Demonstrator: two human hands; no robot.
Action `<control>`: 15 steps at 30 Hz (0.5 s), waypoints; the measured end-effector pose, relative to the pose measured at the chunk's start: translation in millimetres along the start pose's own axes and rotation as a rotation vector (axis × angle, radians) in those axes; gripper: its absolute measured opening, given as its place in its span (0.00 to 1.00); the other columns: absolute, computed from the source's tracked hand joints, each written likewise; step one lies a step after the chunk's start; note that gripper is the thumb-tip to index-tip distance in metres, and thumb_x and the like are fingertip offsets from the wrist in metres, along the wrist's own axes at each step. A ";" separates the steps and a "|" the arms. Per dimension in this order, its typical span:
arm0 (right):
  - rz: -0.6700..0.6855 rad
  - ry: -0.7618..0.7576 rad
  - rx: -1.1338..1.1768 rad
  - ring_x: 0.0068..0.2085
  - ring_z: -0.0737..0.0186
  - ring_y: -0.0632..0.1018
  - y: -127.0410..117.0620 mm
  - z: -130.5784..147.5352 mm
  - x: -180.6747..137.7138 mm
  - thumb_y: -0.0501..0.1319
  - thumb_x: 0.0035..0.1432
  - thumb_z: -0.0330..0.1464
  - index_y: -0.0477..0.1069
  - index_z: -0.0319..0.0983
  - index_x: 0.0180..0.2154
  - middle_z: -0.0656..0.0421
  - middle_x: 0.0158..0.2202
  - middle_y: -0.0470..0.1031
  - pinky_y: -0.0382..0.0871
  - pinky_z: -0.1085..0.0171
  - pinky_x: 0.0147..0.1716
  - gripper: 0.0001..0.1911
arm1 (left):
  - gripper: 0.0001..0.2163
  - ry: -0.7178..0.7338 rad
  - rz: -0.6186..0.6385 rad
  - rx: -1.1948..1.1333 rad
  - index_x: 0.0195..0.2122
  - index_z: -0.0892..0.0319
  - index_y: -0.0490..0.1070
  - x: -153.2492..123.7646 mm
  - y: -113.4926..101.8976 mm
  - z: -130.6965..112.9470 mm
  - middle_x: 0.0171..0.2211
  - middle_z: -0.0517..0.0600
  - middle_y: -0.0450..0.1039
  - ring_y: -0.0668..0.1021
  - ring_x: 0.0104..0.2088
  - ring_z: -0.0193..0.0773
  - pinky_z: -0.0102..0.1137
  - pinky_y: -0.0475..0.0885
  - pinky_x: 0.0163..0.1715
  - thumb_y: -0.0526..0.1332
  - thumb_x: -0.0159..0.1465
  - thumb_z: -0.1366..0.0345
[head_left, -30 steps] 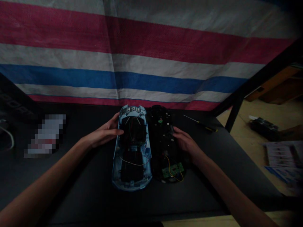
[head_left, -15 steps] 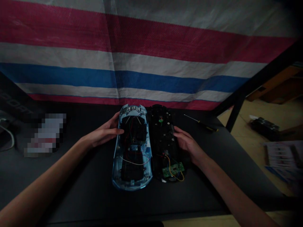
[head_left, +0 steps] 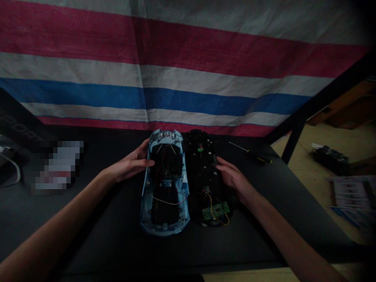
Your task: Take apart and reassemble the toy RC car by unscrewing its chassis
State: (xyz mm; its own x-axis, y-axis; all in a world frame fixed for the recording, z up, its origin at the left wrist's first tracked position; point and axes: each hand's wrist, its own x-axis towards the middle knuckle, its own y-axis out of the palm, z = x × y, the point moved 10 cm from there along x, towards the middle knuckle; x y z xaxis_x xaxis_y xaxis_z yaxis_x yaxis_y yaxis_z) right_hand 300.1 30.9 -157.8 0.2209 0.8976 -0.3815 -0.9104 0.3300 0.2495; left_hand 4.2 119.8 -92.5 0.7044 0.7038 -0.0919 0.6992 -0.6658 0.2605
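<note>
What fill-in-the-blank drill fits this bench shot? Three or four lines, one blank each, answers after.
1. The left hand rests on the ____-coloured car body shell.
2. The right hand touches the black chassis, which lies to the ____ of the shell.
3. The green circuit board sits at the chassis end ____ to the person.
4. Beyond the right hand, a ____ lies on the black table.

Missing words: blue; right; nearest; screwdriver

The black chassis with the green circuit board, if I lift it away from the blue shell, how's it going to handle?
The black chassis probably lifts stiffly as one piece. Thin wires seem to run between it and the blue shell, so it may tug rather than come free. The green circuit board sits exposed with a loose yellow wire, likely fragile. Your right hand grips its edge.
</note>
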 end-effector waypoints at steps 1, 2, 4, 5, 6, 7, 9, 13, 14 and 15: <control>-0.003 0.008 0.001 0.60 0.48 0.80 -0.7 -1.1 -0.2 0.72 0.51 0.36 0.78 0.49 0.52 0.61 0.50 0.85 0.70 0.48 0.64 0.24 | 0.41 0.001 0.003 0.001 0.73 0.41 0.55 -0.2 0.1 -0.2 0.60 0.51 0.78 0.80 0.58 0.51 0.42 0.74 0.61 0.71 0.62 0.68; -0.004 0.011 0.001 0.60 0.49 0.80 -1.1 -1.7 -0.4 0.72 0.51 0.36 0.77 0.49 0.52 0.61 0.50 0.85 0.70 0.48 0.64 0.25 | 0.41 0.004 0.007 0.001 0.73 0.41 0.55 -0.3 0.1 -0.5 0.59 0.51 0.78 0.80 0.58 0.51 0.42 0.74 0.61 0.71 0.62 0.68; -0.002 0.014 -0.001 0.59 0.49 0.81 -1.6 -1.6 -1.3 0.72 0.52 0.35 0.77 0.49 0.53 0.61 0.50 0.85 0.71 0.49 0.63 0.25 | 0.40 0.010 0.009 0.002 0.73 0.41 0.56 -0.1 -1.0 -0.4 0.59 0.51 0.78 0.80 0.58 0.51 0.42 0.74 0.61 0.71 0.62 0.68; -0.002 0.014 -0.002 0.58 0.50 0.81 -1.8 -1.2 -1.8 0.72 0.52 0.36 0.77 0.49 0.54 0.61 0.50 0.85 0.72 0.50 0.62 0.25 | 0.40 0.011 0.008 0.003 0.72 0.41 0.57 0.1 -1.8 0.0 0.59 0.50 0.78 0.80 0.59 0.51 0.42 0.75 0.61 0.71 0.62 0.68; -0.002 0.016 -0.005 0.58 0.50 0.81 -1.8 -0.8 -2.3 0.72 0.53 0.36 0.76 0.49 0.54 0.61 0.50 0.86 0.73 0.50 0.61 0.25 | 0.40 0.010 0.008 0.004 0.72 0.41 0.57 0.3 -2.5 0.6 0.60 0.50 0.77 0.79 0.59 0.51 0.42 0.75 0.61 0.71 0.62 0.68; 0.001 0.017 -0.012 0.57 0.49 0.82 -1.5 -0.3 -2.8 0.71 0.53 0.36 0.76 0.49 0.54 0.61 0.50 0.86 0.73 0.50 0.60 0.26 | 0.39 0.007 0.007 0.005 0.72 0.41 0.57 0.5 -3.0 1.2 0.61 0.50 0.77 0.79 0.59 0.51 0.42 0.75 0.61 0.71 0.62 0.68; 0.018 0.021 -0.030 0.57 0.49 0.82 0.6 0.3 -3.5 0.71 0.53 0.37 0.76 0.49 0.55 0.61 0.49 0.86 0.74 0.50 0.60 0.26 | 0.39 -0.001 0.006 0.009 0.73 0.41 0.57 0.4 -3.2 2.0 0.62 0.51 0.76 0.79 0.60 0.52 0.42 0.75 0.61 0.71 0.63 0.68; 0.017 0.010 -0.015 0.58 0.49 0.81 1.2 1.4 -3.3 0.71 0.54 0.36 0.77 0.49 0.54 0.61 0.50 0.85 0.73 0.50 0.61 0.24 | 0.40 0.001 0.008 0.015 0.73 0.41 0.55 -0.6 -0.6 -0.8 0.62 0.52 0.76 0.79 0.60 0.53 0.44 0.74 0.61 0.70 0.63 0.68; 0.009 0.007 -0.007 0.59 0.49 0.81 0.6 1.4 -3.1 0.71 0.53 0.36 0.77 0.50 0.53 0.61 0.50 0.85 0.73 0.49 0.61 0.23 | 0.40 0.005 0.010 0.016 0.73 0.41 0.55 -0.9 0.4 -2.0 0.61 0.52 0.76 0.79 0.60 0.53 0.45 0.74 0.62 0.70 0.63 0.68; -0.001 0.006 -0.001 0.59 0.49 0.81 -0.2 1.4 -2.8 0.71 0.53 0.35 0.78 0.50 0.52 0.61 0.49 0.86 0.73 0.49 0.61 0.23 | 0.40 0.010 0.013 0.017 0.73 0.42 0.56 -1.1 1.4 -3.1 0.61 0.52 0.76 0.79 0.60 0.53 0.45 0.74 0.62 0.70 0.63 0.69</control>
State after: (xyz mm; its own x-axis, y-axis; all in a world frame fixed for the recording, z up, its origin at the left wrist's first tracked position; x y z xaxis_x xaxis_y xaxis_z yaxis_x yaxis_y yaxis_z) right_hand 300.1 28.7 -155.6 0.2201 0.8955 -0.3868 -0.9106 0.3308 0.2478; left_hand 4.0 118.9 -89.0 0.7125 0.6973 -0.0786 0.6917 -0.6791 0.2456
